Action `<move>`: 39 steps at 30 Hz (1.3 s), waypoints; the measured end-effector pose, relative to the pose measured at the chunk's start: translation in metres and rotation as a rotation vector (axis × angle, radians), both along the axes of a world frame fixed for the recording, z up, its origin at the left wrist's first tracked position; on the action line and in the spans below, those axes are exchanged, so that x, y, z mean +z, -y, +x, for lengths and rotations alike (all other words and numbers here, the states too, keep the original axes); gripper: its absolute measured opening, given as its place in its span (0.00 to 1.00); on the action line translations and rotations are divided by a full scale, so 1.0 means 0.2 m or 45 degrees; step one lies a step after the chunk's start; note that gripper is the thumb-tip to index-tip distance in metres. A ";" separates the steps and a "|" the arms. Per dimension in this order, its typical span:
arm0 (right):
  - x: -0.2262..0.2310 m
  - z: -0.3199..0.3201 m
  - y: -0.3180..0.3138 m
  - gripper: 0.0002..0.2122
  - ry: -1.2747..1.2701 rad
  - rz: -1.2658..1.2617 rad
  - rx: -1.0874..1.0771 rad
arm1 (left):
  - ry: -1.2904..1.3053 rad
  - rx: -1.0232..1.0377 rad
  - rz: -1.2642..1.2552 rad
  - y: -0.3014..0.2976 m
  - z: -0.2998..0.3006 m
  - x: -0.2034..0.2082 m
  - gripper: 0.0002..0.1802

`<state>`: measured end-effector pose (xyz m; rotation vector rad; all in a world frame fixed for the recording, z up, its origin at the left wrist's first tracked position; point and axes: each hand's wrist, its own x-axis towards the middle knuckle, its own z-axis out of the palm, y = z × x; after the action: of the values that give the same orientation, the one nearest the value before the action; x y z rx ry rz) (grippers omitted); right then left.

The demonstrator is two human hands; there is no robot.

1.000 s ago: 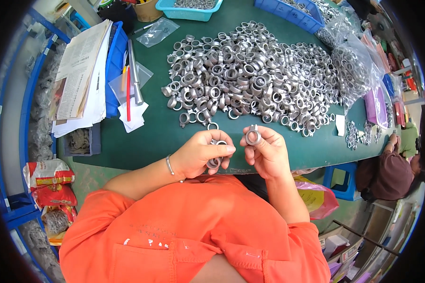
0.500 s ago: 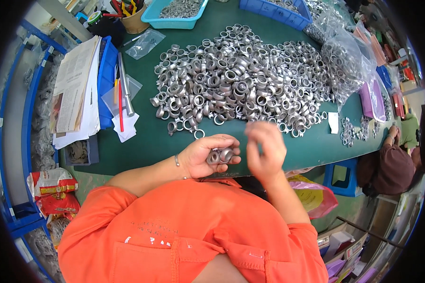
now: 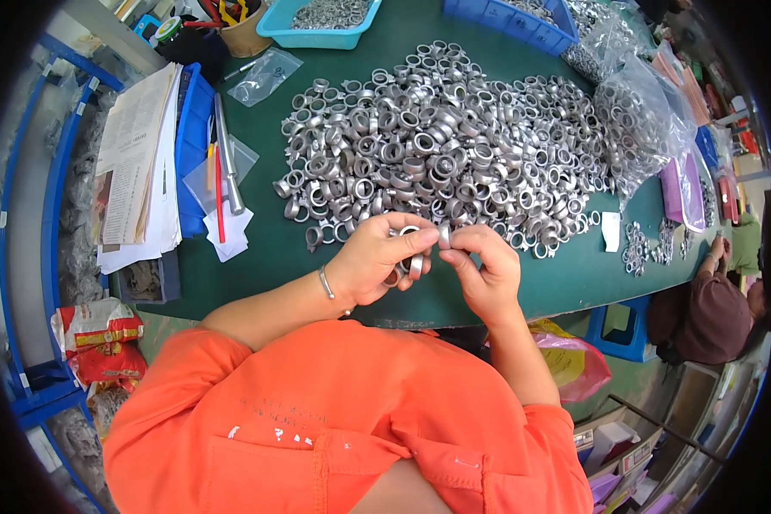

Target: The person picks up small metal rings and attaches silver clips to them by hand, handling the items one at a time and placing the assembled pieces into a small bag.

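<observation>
A large heap of silver-grey metal rings [image 3: 420, 141], many with a small lug, covers the middle of the green table. My left hand [image 3: 375, 261], with a bracelet at its wrist, is closed around a few metal rings [image 3: 415, 265] at the near edge of the heap. Between the thumb and fingers of my right hand [image 3: 488, 272] is one more metal ring [image 3: 444, 237], turned edge-on. The left thumb tip touches or nearly touches that ring. Palm and fingers partly hide the rings on the left.
Left on the green table [image 3: 257, 171] lie papers [image 3: 137, 163], a blue tray [image 3: 195, 146], a red pencil [image 3: 219, 193] and a metal rod [image 3: 228, 154]. Trays of small parts [image 3: 321, 38] stand at the back. A plastic bag of rings [image 3: 642, 111] and another person [image 3: 707, 300] are at right.
Both hands have moved up toward the heap and come together. My right hand, blurred before, now pinches a ring beside the left thumb. The left hand still holds its rings.
</observation>
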<state>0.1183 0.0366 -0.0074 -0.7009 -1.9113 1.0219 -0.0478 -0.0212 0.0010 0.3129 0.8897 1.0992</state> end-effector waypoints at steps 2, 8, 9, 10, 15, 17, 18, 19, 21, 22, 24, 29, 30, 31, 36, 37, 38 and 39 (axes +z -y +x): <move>0.01 0.00 0.01 0.06 0.034 0.192 -0.003 | -0.023 -0.005 0.010 0.00 0.00 0.02 0.09; 0.00 0.02 0.05 0.07 -0.405 -0.601 0.051 | -0.508 -0.079 0.335 0.00 0.01 0.05 0.04; 0.01 0.02 0.05 0.08 -0.522 -0.884 0.103 | -0.505 -0.081 0.331 0.00 0.01 0.05 0.04; 0.00 0.03 0.04 0.12 -0.529 -1.012 0.161 | -0.550 -0.080 0.386 0.00 0.02 0.05 0.04; -0.03 0.02 0.06 0.16 -0.549 -0.697 0.206 | -0.624 -0.077 0.547 0.01 0.02 0.03 0.04; -0.03 0.02 0.05 0.15 -0.556 -0.566 0.190 | -0.655 -0.095 0.542 0.01 0.02 0.03 0.03; -0.04 0.02 0.05 0.15 -0.555 -0.568 0.187 | -0.652 -0.097 0.541 0.01 0.02 0.04 0.03; -0.04 0.02 0.05 0.14 -0.545 -0.529 0.196 | -0.657 -0.094 0.511 0.01 0.03 0.04 0.03; -0.04 0.03 0.05 0.14 -0.534 -0.487 0.204 | -0.662 -0.091 0.485 0.01 0.02 0.04 0.03; -0.03 0.05 0.05 0.14 -0.652 -0.832 0.265 | -0.566 -0.088 0.369 0.02 0.02 0.04 0.04; -0.04 0.11 0.01 0.16 -0.849 -1.309 0.421 | -0.471 -0.084 0.256 0.03 0.01 0.04 0.04; 0.00 0.11 -0.07 0.12 -0.758 -1.099 0.118 | -0.433 -0.078 0.138 0.04 -0.01 0.02 0.06; -0.01 0.11 -0.10 0.10 -0.411 -0.969 -0.065 | -0.442 -0.066 0.136 0.04 -0.01 0.02 0.06; -0.01 0.10 -0.14 0.07 -0.067 -0.822 -0.250 | -0.441 -0.070 0.139 0.04 0.00 0.02 0.06; -0.05 -0.04 -0.19 0.07 0.600 0.284 -0.600 | -0.456 -0.096 0.163 0.04 -0.01 0.04 0.04; -0.07 -0.03 -0.18 0.07 0.593 0.293 -0.603 | -0.462 -0.094 0.173 0.03 -0.01 0.05 0.04; -0.09 -0.01 -0.18 0.07 0.348 -0.052 -0.516 | -0.455 -0.071 0.153 0.03 -0.01 0.05 0.05; -0.09 0.01 -0.16 0.08 0.101 -0.392 -0.425 | -0.446 -0.058 0.133 0.03 -0.01 0.05 0.05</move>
<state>0.1209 0.0687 -0.0261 -1.2085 -1.6425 1.0935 -0.0497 -0.0265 0.0105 0.6231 1.1295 1.0679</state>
